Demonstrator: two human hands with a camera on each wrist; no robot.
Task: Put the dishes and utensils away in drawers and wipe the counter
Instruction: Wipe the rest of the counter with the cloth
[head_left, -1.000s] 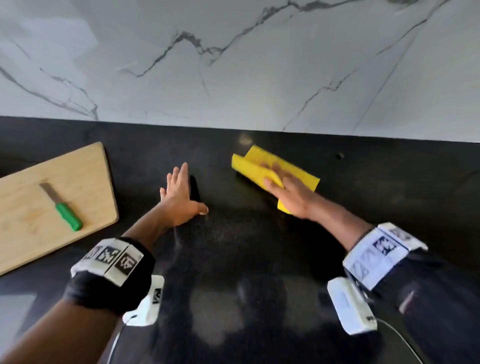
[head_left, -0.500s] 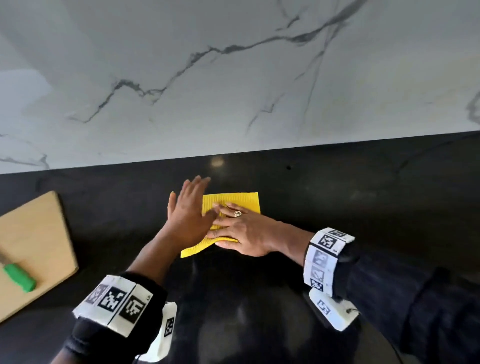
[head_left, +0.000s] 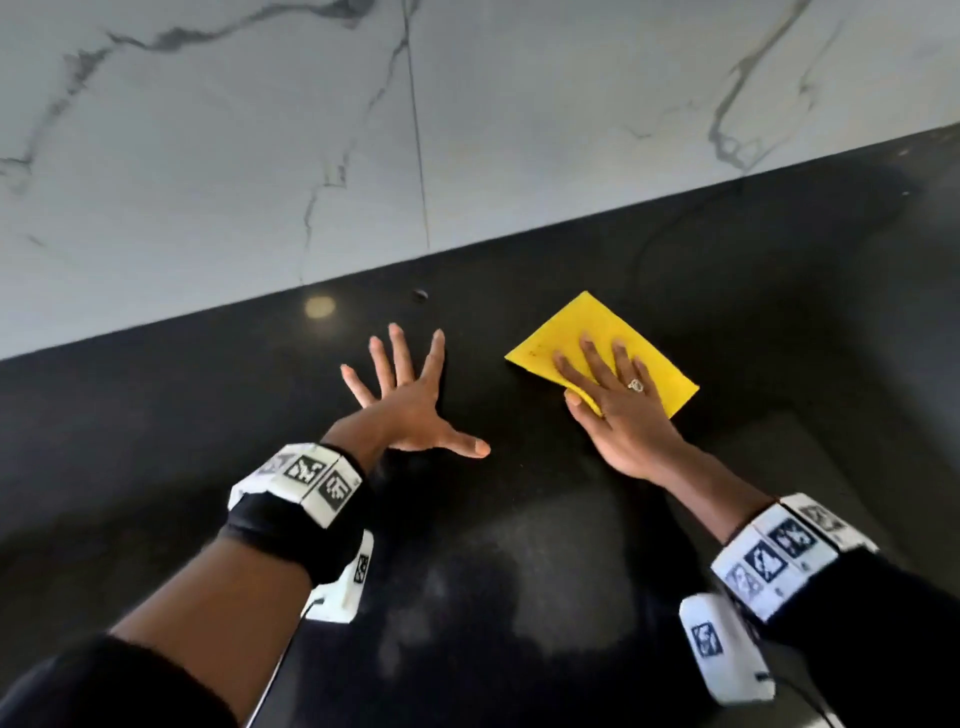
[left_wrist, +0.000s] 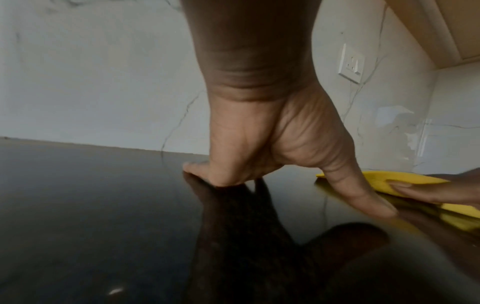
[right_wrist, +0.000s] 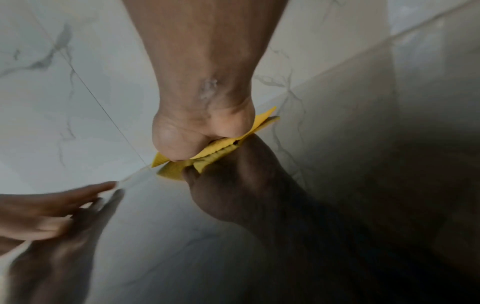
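A folded yellow cloth (head_left: 582, 327) lies flat on the glossy black counter (head_left: 519, 545), right of centre. My right hand (head_left: 613, 400) presses down on the cloth with straight fingers, and a ring shows on one finger. My left hand (head_left: 410, 405) rests flat on the bare counter to the cloth's left, fingers spread wide, holding nothing. In the left wrist view the left thumb (left_wrist: 361, 193) lies on the counter just in front of the cloth (left_wrist: 374, 181). The right wrist view shows the heel of the right hand (right_wrist: 202, 131) on the cloth (right_wrist: 168, 170).
A white marble backsplash (head_left: 311, 145) runs along the far edge of the counter. A white wall socket (left_wrist: 351, 62) sits on the backsplash to the right, below a wooden cabinet (left_wrist: 446, 26). A small round hole (head_left: 420, 295) marks the counter near the wall.
The right hand has slid the cloth to the right, away from the left hand. The left hand now lies spread on bare counter. The cutting board and green knife have left the view.
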